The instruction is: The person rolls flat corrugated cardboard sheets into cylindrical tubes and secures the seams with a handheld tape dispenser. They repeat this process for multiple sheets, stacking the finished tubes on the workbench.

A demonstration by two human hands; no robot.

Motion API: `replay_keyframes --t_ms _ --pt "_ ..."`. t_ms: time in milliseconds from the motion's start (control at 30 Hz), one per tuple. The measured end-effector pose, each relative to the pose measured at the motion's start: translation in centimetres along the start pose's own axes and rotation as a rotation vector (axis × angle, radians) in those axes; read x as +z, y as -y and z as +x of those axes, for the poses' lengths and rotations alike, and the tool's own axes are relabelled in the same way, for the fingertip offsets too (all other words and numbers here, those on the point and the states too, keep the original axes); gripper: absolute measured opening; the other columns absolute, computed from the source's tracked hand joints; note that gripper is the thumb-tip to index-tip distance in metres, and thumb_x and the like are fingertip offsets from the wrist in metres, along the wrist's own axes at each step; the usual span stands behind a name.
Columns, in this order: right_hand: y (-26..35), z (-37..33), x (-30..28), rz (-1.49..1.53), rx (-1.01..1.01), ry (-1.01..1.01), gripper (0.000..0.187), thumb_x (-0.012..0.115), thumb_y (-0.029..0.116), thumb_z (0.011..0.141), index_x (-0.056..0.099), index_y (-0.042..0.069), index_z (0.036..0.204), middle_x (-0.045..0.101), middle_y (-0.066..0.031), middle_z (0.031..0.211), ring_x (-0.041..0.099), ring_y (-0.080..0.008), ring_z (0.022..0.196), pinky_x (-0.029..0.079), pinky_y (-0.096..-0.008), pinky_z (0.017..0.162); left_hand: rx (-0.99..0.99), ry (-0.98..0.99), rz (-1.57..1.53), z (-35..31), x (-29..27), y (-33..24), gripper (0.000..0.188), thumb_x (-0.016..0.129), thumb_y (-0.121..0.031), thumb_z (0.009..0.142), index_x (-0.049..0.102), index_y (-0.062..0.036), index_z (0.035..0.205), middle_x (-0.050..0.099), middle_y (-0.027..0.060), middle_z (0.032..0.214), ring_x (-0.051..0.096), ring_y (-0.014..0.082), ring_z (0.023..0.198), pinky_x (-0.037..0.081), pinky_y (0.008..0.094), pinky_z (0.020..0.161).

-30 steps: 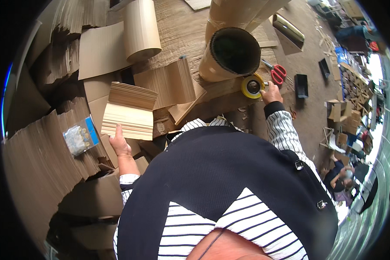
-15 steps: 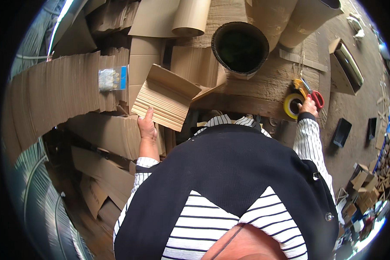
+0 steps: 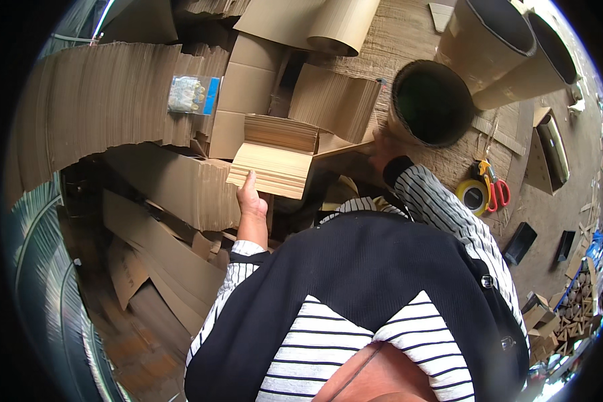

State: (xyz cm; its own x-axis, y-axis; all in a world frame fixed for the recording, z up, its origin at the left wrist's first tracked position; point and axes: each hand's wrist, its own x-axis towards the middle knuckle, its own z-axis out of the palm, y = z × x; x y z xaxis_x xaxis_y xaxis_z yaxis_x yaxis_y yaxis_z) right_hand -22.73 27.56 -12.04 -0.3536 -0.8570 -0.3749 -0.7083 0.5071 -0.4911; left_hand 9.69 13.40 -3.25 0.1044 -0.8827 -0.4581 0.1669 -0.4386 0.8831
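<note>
**One-sided grip to the left, crowded reach to the right**

Nearest the body, the left hand (image 3: 252, 199) is clamped on the lower edge of a tan, ridged, folded cardboard piece (image 3: 273, 161), its thumb on top and its fingers hidden below. Held by that edge alone, the piece could tip or swing open along its crease, and any loose layers could fan out.

The right hand (image 3: 384, 149) is in shadow at the table's near edge, beside the end of a thin, flat, brown cardboard strip (image 3: 345, 149). Whether its fingers are apart or pinched on something I cannot tell. Just beyond it stands a wide, open-mouthed brown cardboard tube (image 3: 409, 127); a knuckle or sleeve catching its base could shift or topple it. Dragging the strip could also disturb the brown, curved cardboard stack (image 3: 333, 99) beside it.

To the right, a round yellow tape roll (image 3: 472, 196) lies close against red-handled metal scissors (image 3: 499, 194), where a sweeping sleeve might snag the handles. To the left, a clear plastic bag with a blue edge (image 3: 193, 94) rests on a long brown row of stacked cardboard (image 3: 107, 97).

Farther off, two tall tan cardboard tubes (image 3: 486, 43) block the far right of the rough brown wooden table (image 3: 382, 40), and a large curled tan cardboard sheet (image 3: 338, 30) crowds its far left.
</note>
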Motion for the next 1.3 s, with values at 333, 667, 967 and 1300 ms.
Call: replay_keyframes --t_ms 333,667,967,1300 --pt "1.9 1.4 3.5 0.546 0.209 0.558 0.034 0.072 0.032 0.084 0.070 0.002 0.100 0.071 -0.0118 0.081 0.067 -0.0198 0.068 0.054 -0.0329 0.061 -0.136 -0.171 -0.137 3.7 -5.2 5.1 0.047 0.070 -0.016 0.087 0.056 0.0037 0.127 0.060 0.0109 0.124 0.058 0.0248 0.111 0.046 0.0400 0.098" --pt "0.7 6.8 5.2 1.620 0.774 0.083 0.025 0.074 0.027 0.085 0.057 0.012 0.094 0.058 -0.0036 0.082 0.050 -0.0161 0.057 0.043 -0.0298 0.052 -0.183 -0.182 -0.180 5.4 -6.9 6.1 0.052 0.073 -0.020 0.086 0.054 0.0003 0.130 0.060 0.0103 0.125 0.058 0.0258 0.111 0.046 0.0411 0.097" --pt "5.4 10.3 -2.3 2.057 0.132 -0.003 0.023 0.063 0.014 0.094 0.059 0.006 0.115 0.066 -0.0086 0.111 0.066 -0.0243 0.098 0.056 -0.0440 0.087 -0.205 -0.056 -0.505 8.0 -7.1 4.0 0.045 0.064 -0.025 0.093 0.052 -0.0063 0.131 0.060 0.0085 0.126 0.056 0.0261 0.117 0.046 0.0433 0.100" --pt "-4.3 -3.3 1.3 0.661 0.171 0.330 0.019 0.064 0.014 0.091 0.064 0.001 0.104 0.068 -0.0080 0.091 0.066 -0.0144 0.080 0.055 -0.0308 0.070 -0.273 0.086 -0.566 7.2 -4.7 5.0 0.047 0.056 -0.031 0.097 0.048 -0.0043 0.135 0.058 0.0108 0.131 0.056 0.0279 0.120 0.046 0.0457 0.101"
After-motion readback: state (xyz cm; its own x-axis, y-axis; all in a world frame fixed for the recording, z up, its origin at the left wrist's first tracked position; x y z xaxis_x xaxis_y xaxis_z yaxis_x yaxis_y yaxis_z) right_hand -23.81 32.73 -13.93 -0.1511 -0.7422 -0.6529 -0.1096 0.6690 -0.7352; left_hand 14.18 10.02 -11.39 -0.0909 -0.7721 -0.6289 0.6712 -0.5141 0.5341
